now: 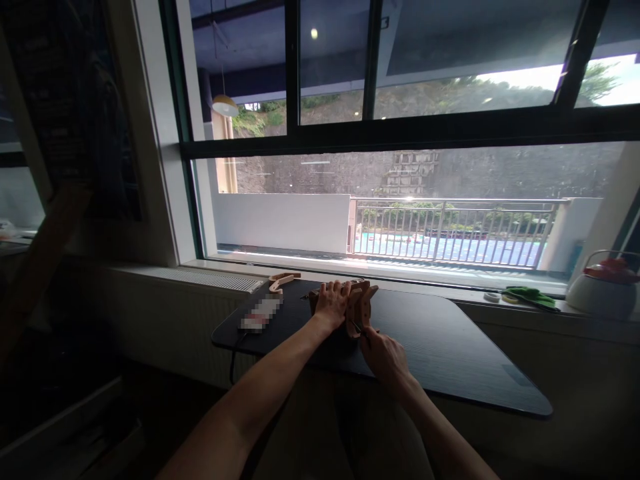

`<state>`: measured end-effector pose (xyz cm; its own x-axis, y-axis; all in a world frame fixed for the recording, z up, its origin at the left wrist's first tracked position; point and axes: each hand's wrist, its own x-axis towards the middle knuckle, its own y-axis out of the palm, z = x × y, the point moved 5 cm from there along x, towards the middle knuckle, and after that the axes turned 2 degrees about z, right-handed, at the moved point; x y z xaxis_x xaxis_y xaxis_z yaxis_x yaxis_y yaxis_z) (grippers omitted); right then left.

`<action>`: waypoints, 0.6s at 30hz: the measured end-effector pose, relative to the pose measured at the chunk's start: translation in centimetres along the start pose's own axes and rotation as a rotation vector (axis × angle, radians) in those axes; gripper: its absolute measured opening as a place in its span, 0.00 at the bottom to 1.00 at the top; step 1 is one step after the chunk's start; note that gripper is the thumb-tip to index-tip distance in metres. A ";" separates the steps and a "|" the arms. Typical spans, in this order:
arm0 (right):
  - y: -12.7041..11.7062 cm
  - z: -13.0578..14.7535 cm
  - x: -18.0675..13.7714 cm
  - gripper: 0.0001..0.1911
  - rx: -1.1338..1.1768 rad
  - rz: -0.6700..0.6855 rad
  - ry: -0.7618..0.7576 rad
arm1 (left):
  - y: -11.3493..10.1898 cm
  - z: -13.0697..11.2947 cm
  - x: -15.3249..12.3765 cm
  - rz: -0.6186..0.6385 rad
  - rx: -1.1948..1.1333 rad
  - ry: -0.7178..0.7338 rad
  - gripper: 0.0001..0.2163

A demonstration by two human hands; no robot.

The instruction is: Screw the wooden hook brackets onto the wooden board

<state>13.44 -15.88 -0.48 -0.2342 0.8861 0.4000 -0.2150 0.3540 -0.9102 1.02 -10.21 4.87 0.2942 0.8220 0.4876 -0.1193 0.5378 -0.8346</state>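
Note:
My left hand (333,303) is closed over the top of a small brown, box-like thing (356,303), which looks like leather and stands on the dark table (425,333). Tan strips with small holes bend down along its right side. My right hand (385,353) lies lower and to the right, its fingers wrapped round a thin dark tool (358,328) whose tip meets the lower end of a strip. The hand hides most of the tool, so its kind is unclear. A separate bent tan strap with holes (277,285) lies at the table's back left.
On the table's left lies a flat, pixelated object (261,315) with a black cable (233,363) hanging over the edge. Along the window sill are a green glove-like cloth (531,297), tape-like rings (493,297) and a white kettle-like pot (603,290). A radiator (200,333) stands left.

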 end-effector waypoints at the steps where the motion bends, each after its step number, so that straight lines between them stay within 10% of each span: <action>1: -0.1 0.0 0.0 0.13 0.003 -0.002 0.003 | 0.0 0.0 0.0 -0.004 -0.001 0.003 0.39; 18: -0.4 0.0 0.0 0.13 -0.012 0.020 0.037 | -0.1 -0.2 -0.2 -0.022 -0.010 0.026 0.38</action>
<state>13.52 -16.06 -0.14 -0.2029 0.9033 0.3779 -0.1989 0.3399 -0.9192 1.18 -10.52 4.81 0.3214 0.8048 0.4989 -0.1034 0.5535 -0.8264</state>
